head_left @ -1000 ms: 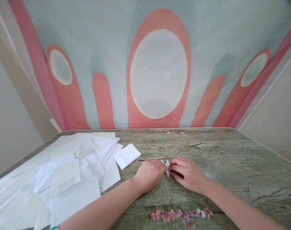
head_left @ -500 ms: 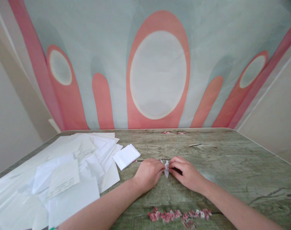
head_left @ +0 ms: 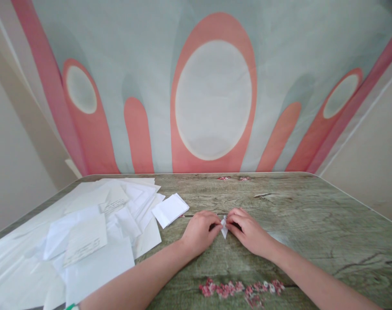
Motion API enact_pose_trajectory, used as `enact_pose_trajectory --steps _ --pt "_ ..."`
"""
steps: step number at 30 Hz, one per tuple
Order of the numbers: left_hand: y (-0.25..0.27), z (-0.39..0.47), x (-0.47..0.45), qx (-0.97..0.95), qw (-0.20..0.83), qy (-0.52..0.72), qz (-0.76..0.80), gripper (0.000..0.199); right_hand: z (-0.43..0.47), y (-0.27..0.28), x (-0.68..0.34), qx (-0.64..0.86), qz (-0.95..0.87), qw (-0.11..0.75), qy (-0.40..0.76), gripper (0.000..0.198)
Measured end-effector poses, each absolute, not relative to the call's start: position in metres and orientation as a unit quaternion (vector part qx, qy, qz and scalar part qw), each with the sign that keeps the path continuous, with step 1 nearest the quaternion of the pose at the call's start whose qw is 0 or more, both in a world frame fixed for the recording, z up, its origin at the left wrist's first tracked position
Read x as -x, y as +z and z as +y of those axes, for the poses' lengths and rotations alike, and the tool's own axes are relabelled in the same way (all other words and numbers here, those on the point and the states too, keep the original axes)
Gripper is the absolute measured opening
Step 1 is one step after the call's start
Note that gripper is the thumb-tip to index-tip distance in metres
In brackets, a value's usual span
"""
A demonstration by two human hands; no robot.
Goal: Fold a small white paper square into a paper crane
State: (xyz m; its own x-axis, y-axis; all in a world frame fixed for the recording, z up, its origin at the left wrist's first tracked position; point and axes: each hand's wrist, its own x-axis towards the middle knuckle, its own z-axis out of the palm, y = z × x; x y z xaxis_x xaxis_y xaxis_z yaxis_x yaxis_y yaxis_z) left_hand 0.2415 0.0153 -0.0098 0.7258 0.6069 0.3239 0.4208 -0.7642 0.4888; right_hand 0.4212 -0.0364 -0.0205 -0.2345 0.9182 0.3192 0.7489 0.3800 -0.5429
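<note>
Between my two hands is a small piece of folded white paper [head_left: 224,232], its pointed end facing down toward me. My left hand [head_left: 200,231] pinches its left edge with thumb and fingertips. From the other side, my right hand [head_left: 247,229] grips the right edge in the same way. The fingertips cover the upper part of the fold, so its full shape is hidden. Both hands rest low over the wood-patterned table [head_left: 299,215].
A spread of loose white papers [head_left: 99,275] covers the table's left side, some bearing lines of writing. A small white paper stack [head_left: 170,210] lies beyond my left hand. Behind the table hangs a grey-green and coral printed backdrop [head_left: 160,129].
My fingers have shifted slightly on the folded paper. The left thumb and index finger show a wider gap behind their pinch, and the thin point at the upper left no longer shows.
</note>
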Motion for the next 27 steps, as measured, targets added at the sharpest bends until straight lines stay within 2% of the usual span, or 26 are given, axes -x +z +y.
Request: enact_pose_trajectory --steps 15,27 --pt "-0.0159 0.0202 -0.2479 -0.888 0.214 0.272 0.304 0.016 -0.0335 -0.0233 -0.4191 0.564 -0.755 0.31 0.126 0.012" --pt "-0.0167 0.0198 -0.2485 -0.875 0.224 0.265 0.338 0.008 -0.031 -0.0273 -0.4166 0.589 -0.738 0.306 0.125 0.011"
